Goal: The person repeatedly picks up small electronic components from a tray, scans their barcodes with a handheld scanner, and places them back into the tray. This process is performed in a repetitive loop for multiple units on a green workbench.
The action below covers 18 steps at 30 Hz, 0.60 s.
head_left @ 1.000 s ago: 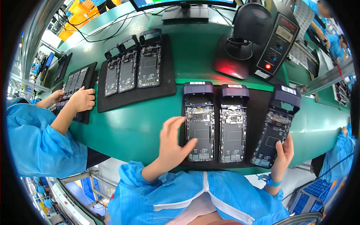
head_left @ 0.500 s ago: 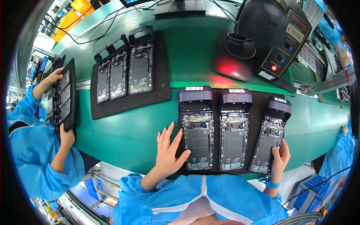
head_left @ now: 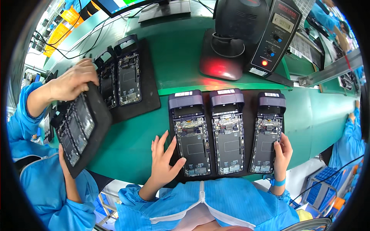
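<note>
Three opened phones stand in a row on a black mat, their circuit boards and dark inner plates showing. Each has a purple-black raised piece with a white label at its far end. My left hand is open, fingers spread, at the mat's left edge; its thumb reaches to the left phone's lower side. With my right hand I grip the right phone by its right edge, thumb on top. The fingers under that edge are partly hidden.
At the left a co-worker's hands hold a tilted black tray of similar phones. Behind it, another black mat carries more. A black stand scanner with red light and a control box stand at the back. A monitor is at far left.
The right phone, slanted before, now stands nearly straight beside the other two, my right hand still on it. The co-worker's tray has come right, in front of the rear mat. The view has shifted.
</note>
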Each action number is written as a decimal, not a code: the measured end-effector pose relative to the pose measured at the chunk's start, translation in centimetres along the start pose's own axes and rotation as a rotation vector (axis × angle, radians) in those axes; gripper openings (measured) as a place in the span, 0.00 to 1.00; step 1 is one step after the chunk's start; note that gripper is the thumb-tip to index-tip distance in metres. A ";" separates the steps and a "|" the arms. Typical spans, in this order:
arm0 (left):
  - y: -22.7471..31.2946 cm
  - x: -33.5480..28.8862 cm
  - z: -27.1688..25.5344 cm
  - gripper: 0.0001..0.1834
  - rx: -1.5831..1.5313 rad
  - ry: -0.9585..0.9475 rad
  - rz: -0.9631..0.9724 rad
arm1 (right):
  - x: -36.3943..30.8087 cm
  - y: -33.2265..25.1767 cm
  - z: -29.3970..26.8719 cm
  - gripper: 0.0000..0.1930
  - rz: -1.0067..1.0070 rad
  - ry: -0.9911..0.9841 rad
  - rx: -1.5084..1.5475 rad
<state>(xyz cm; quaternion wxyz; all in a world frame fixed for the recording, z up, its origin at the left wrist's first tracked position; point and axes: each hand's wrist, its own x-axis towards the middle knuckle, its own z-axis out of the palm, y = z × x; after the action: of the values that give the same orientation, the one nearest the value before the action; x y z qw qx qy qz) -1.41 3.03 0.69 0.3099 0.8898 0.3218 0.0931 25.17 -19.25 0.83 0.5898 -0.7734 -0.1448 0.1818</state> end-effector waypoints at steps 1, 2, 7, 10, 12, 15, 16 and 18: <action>0.2 0.1 -0.1 0.32 0.009 -0.012 0.006 | 0.1 0.0 0.0 0.22 0.003 0.011 -0.001; 0.3 0.1 -0.1 0.32 0.018 -0.025 0.012 | 0.2 0.0 0.1 0.22 -0.007 0.022 -0.005; 1.4 0.4 -0.7 0.32 -0.139 -0.075 -0.038 | 0.3 0.0 0.3 0.25 -0.026 0.042 -0.019; 1.1 0.4 -0.9 0.30 -0.266 -0.074 -0.062 | 0.2 -0.2 0.4 0.26 -0.019 0.022 -0.020; 1.0 0.4 -1.0 0.29 -0.380 -0.071 -0.095 | 0.3 0.0 0.3 0.26 -0.018 0.016 -0.006; 1.0 0.4 -1.0 0.27 -0.529 -0.067 -0.142 | 0.2 0.0 0.3 0.25 -0.025 0.009 0.009; 0.8 0.4 -0.8 0.27 -0.534 -0.061 -0.130 | 0.2 0.0 0.3 0.25 -0.028 0.008 0.012; 0.6 0.4 -0.6 0.26 -0.520 -0.052 -0.105 | 0.3 0.0 0.4 0.25 -0.036 0.006 0.027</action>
<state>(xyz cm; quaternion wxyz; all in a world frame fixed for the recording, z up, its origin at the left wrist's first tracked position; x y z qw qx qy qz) -0.99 3.21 1.57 0.5405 0.7646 0.3247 0.1336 25.24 -18.77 0.71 0.6037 -0.7632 -0.1546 0.1709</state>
